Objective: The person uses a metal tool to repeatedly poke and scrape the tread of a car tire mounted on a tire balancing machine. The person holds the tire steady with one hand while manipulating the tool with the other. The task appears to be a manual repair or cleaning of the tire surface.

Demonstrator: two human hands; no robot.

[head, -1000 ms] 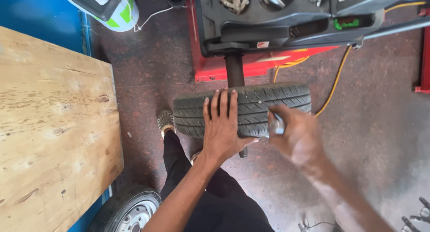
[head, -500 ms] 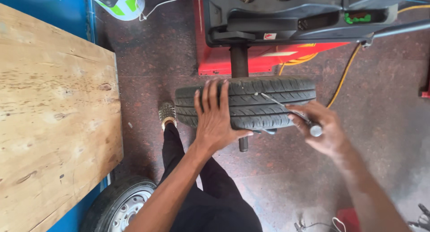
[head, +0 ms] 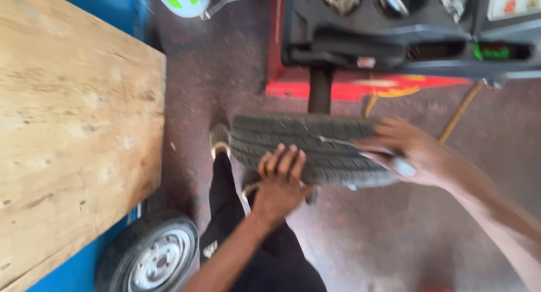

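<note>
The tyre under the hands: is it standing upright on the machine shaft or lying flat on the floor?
Upright. The tyre shows its tread to the camera, and the dark shaft of the red machine runs to it. The left hand rests on the tread.

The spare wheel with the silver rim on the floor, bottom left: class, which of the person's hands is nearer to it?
Left. The left hand rests on the mounted tyre's near edge, just right of the spare wheel. The right hand, gripping a thin metal tool, is farther right.
</note>
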